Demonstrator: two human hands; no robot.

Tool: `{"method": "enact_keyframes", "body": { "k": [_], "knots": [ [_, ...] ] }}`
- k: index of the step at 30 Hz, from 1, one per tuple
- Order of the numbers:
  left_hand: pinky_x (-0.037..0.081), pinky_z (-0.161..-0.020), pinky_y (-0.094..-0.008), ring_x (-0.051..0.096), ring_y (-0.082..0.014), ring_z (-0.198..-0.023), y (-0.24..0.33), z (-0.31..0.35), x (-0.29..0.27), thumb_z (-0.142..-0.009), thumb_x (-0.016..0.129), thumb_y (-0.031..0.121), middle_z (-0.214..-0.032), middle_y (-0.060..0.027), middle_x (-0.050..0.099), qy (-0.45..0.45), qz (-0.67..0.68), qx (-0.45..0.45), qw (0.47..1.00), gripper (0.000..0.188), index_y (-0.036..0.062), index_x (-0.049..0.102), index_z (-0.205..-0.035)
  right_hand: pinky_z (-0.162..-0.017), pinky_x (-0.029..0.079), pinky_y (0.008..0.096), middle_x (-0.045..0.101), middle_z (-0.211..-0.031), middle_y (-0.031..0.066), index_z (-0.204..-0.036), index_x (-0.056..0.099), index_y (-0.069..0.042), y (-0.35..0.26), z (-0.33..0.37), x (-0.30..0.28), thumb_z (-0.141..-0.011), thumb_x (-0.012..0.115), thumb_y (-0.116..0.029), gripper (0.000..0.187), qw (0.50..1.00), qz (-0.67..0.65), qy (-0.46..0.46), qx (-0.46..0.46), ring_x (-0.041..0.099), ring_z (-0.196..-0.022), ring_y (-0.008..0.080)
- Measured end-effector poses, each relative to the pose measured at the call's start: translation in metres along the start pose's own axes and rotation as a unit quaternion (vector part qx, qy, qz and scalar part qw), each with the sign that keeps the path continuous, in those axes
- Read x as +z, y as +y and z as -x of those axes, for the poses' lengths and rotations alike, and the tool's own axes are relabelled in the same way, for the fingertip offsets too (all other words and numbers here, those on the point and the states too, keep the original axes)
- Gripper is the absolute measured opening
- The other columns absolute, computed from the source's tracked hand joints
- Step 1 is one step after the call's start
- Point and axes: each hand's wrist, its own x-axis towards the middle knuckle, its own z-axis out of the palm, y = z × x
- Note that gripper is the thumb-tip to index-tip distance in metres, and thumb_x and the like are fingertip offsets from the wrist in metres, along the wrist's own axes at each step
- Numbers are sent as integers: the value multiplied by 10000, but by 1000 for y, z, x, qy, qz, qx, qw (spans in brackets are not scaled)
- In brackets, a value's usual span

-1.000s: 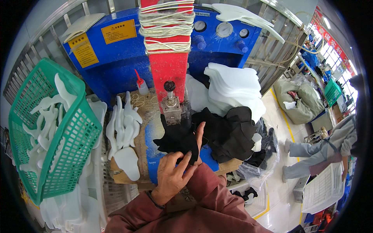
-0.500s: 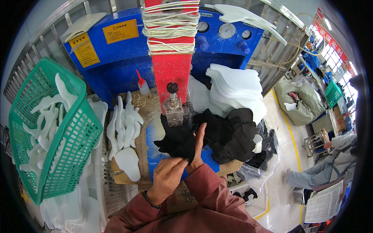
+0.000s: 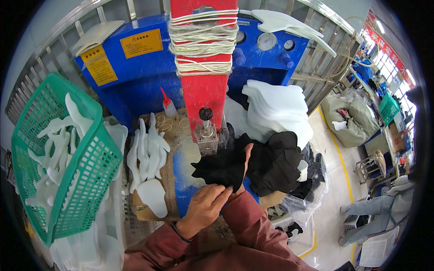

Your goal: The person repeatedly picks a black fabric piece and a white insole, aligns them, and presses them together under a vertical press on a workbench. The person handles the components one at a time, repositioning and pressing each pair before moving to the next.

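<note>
A black fabric piece (image 3: 219, 169) with a jagged left edge lies beneath the metal head (image 3: 207, 142) of a red machine arm (image 3: 205, 97). My left hand (image 3: 205, 207) pinches its near edge between thumb and fingers. Along the right side of the cloth, my right hand (image 3: 247, 156) holds it, one digit stretched upward; its other fingers are hidden by the black fabric. Just right of that hand lies a pile of black fabric pieces (image 3: 275, 165). Under the cloth, part of a blue work surface (image 3: 183, 198) shows.
A green basket (image 3: 86, 167) of white curved pieces stands at left. White shapes (image 3: 147, 149) lie beside the work surface, near a red-tipped bottle (image 3: 168, 106). A white stack (image 3: 278, 108) rises behind the black pile. Another person (image 3: 375, 212) is at far right.
The black piece has shifted and spread over more of my right hand. My left hand still pinches its near edge, slightly farther right. The whole view has shifted a little.
</note>
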Motion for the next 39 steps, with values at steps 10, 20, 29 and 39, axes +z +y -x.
{"method": "enact_keyframes", "body": {
  "k": [10, 20, 29, 39],
  "knots": [
    [582, -811, -388, 686, -293, -942, -2, -8, 3, -823, 715, 0, -1030, -104, 642, -8, 4, 9, 1000, 317, 0, 736, -1139, -1061, 470, 509, 613, -1412, 116, -1575, 450, -215, 0, 4, -2, -975, 402, -799, 838, 999, 15, -46, -4, 588, -1224, 340],
    [578, -819, -395, 683, -301, -943, -7, -8, 1, -836, 697, -10, -1043, -105, 642, -17, 2, -4, 1000, 314, 5, 737, -1148, -1084, 458, 529, 598, -1452, 130, -1563, 471, -206, -2, -9, -8, -974, 409, -798, 837, 999, -22, -28, -5, 572, -1285, 357],
    [571, -818, -380, 677, -289, -948, -17, 2, -12, -843, 689, -15, -1056, -111, 628, -21, -8, -25, 999, 340, -3, 728, -1180, -1139, 441, 454, 584, -1460, 187, -1516, 482, -25, 17, -28, -11, -960, 437, -808, 962, 999, -40, -7, 36, 589, -1287, 341],
    [572, -792, -377, 681, -280, -901, 4, 23, -32, -841, 682, -33, -1029, -107, 636, -37, -4, -56, 998, 336, 1, 731, -1171, -1072, 502, 422, 638, -1380, 140, -1493, 511, -33, 35, -8, -24, -1013, 391, -754, 875, 995, -25, -44, 86, 636, -1209, 275]
  ]
}}
